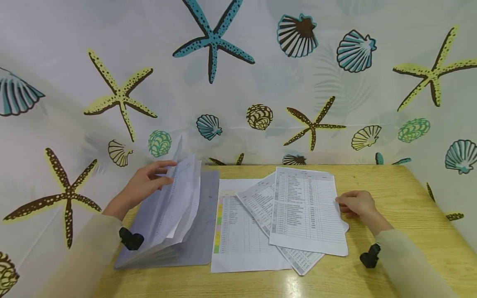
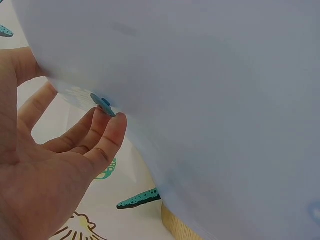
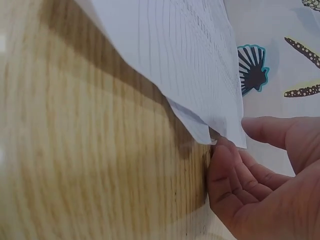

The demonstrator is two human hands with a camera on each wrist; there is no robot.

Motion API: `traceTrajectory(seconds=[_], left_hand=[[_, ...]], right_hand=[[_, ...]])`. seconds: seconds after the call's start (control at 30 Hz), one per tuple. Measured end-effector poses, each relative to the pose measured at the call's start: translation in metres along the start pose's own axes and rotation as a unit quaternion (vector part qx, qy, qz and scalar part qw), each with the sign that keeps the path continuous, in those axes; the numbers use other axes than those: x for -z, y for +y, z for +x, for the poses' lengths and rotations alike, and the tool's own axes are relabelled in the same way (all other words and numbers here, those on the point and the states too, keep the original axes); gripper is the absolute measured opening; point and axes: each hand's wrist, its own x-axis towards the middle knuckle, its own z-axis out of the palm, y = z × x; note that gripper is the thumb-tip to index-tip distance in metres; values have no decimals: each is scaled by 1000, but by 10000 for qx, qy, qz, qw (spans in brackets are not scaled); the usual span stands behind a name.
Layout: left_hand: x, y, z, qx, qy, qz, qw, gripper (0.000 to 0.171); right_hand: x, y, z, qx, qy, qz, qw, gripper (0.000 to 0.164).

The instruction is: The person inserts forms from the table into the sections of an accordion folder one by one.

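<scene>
Fingers of the left hand (image 1: 147,182) bent at the upper left edge of an opened grey-blue folder (image 1: 209,217), gripping its raised cover (image 2: 215,110); in the left wrist view the fingertips meet at a small blue fitting (image 2: 103,105) on that cover. Loose white pages (image 1: 182,198) stand half lifted inside, curving, their lower edges fanned. Folder sits at the left of the pale wood tabletop (image 1: 421,215).

Right hand (image 1: 357,205): thumb and fingers pinch the right edge of the uppermost printed sheet (image 1: 305,236). Right wrist view shows that edge lifted, throwing a shadow on the wood; a corner of another paper pokes out below.

Under the uppermost sheet, a slanted printed sheet (image 1: 258,203), its lower corner jutting toward the person. Beneath both, just beside the folder, a sheet with a coloured left column (image 1: 244,236).

Backdrop: white cloth (image 1: 238,89) printed with starfish and shells. Black mount (image 1: 369,255) at each wrist; pale sleeves.
</scene>
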Motion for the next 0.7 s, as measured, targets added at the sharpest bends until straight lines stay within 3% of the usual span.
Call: traceTrajectory(seconds=[0.5, 0.7], left_hand=[[1, 1, 0, -11, 8, 4, 10000, 53], [1, 0, 0, 44, -7, 25, 10000, 53]], right_hand=[[-12, -5, 2, 24, 193, -84, 9998, 43], [-13, -7, 4, 7, 36, 261, 9997, 49]])
